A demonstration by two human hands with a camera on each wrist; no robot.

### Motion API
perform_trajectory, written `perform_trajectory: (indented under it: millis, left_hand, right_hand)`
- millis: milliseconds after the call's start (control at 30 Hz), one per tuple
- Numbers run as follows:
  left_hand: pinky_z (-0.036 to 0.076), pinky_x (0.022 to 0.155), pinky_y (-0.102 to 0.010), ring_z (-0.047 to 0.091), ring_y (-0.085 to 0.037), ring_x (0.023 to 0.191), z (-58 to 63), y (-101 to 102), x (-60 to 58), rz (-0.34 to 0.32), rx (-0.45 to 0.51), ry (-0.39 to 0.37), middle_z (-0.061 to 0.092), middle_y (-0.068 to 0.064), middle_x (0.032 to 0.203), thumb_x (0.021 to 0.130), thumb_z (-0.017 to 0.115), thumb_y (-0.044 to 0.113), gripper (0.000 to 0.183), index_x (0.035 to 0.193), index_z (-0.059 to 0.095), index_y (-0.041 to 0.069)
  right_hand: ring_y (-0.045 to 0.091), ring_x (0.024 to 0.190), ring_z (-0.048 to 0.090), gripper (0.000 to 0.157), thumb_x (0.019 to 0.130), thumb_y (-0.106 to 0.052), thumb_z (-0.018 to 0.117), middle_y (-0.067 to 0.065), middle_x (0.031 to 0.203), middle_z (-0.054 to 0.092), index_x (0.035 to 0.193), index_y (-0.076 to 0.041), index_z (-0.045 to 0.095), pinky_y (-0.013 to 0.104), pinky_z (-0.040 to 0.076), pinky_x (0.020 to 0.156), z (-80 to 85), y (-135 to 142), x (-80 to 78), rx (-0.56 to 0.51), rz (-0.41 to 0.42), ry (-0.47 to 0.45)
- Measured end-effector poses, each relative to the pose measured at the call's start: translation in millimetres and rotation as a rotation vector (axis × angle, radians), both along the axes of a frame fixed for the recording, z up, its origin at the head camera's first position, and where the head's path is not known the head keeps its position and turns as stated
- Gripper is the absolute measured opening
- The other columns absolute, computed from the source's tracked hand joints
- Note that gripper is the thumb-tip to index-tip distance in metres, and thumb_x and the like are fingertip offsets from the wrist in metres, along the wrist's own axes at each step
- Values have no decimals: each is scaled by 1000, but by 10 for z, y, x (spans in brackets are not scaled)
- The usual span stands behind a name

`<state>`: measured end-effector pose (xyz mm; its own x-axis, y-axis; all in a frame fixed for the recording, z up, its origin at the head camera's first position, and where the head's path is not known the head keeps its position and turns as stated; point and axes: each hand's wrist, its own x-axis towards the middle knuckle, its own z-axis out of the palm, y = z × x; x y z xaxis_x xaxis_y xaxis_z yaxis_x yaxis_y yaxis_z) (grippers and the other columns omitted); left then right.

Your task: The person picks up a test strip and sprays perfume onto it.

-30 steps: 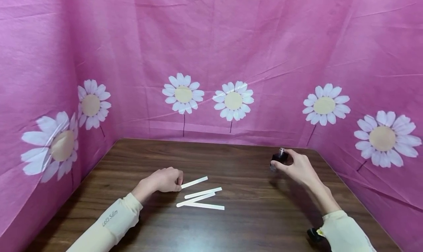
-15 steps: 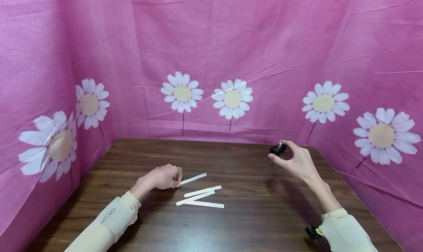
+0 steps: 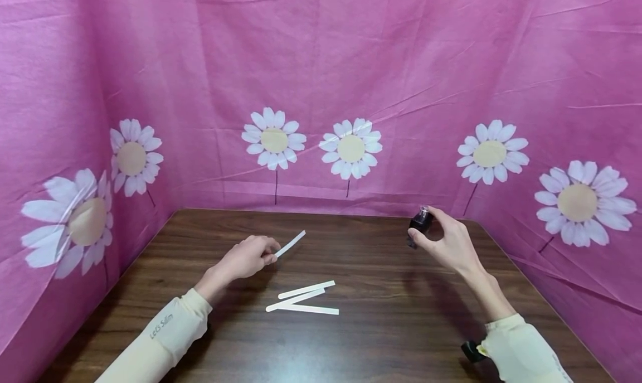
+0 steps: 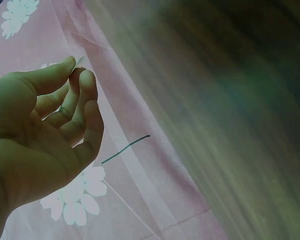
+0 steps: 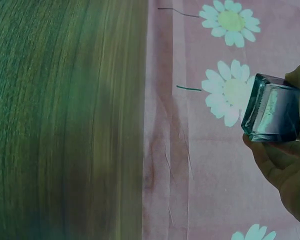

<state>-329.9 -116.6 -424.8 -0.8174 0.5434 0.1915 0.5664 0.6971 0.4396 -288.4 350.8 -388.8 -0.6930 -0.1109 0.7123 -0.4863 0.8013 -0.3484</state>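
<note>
My left hand [image 3: 248, 257] pinches a narrow white paper strip [image 3: 292, 243] by one end between thumb and fingertips, raised over the table. In the left wrist view that strip [image 4: 80, 61] shows only as a thin tip past the thumb. Three similar strips [image 3: 311, 310] lie on the wood nearer me, two of them crossing at their left ends. Over the table's far right, my right hand [image 3: 453, 246] holds a dark glass perfume bottle [image 3: 420, 223], tilted, with its silvery sprayer upward. The right wrist view shows the bottle's [image 5: 275, 110] thick clear glass base between thumb and fingers.
A brown wooden table [image 3: 361, 344] fills the lower view. Pink cloth [image 3: 321, 54] printed with daisies encloses its back and sides. Beside the right cuff is a small black object [image 3: 471, 350].
The left hand has lifted the strip up and away from the others, its free end now pointing more steeply. The right hand has raised the perfume bottle slightly.
</note>
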Motion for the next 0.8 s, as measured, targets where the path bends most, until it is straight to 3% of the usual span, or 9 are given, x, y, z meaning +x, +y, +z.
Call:
perform_trajectory:
  millis: [200, 333, 467, 633, 800]
  left_hand:
    - [52, 70, -37, 64, -9, 77, 64, 52, -37, -76, 145, -14, 70, 7, 83, 95, 71, 7, 9, 103, 73, 9]
    - [51, 62, -30, 62, -10, 68, 186, 144, -8, -148, 248, -66, 68, 5, 77, 95, 70, 5, 9, 104, 72, 4]
    - [52, 64, -31, 65, -13, 69, 336, 250, 32, -160, 289, -104, 68, 3, 78, 95, 70, 8, 12, 106, 72, 4]
    - [53, 64, -34, 68, -18, 73, 446, 372, 27, -144, 316, -155, 69, 5, 80, 96, 69, 11, 13, 108, 72, 5]
    - [54, 64, -35, 68, -22, 75, 494, 494, -23, -162, 366, -199, 70, 3, 81, 96, 69, 11, 14, 109, 71, 4]
  right_hand:
    - [20, 75, 61, 67, 84, -14, 83, 8, 96, 68, 140, -9, 46, 24, 47, 69, 56, -75, 35, -109, 76, -63]
    - [16, 70, 61, 72, 83, -9, 83, 6, 92, 67, 137, -9, 36, 22, 49, 64, 67, -102, 58, -158, 95, -73]
    - [15, 70, 62, 72, 84, -8, 82, 7, 94, 67, 138, -8, 34, 20, 49, 64, 80, -137, 61, -152, 110, -53]
    - [18, 73, 63, 70, 88, -9, 80, 10, 100, 67, 141, -9, 35, 21, 50, 66, 86, -209, 43, -166, 131, -62]
    - [11, 93, 63, 68, 95, -9, 72, 17, 114, 66, 147, -11, 30, 19, 44, 82, 43, -287, 8, -250, 161, -110]
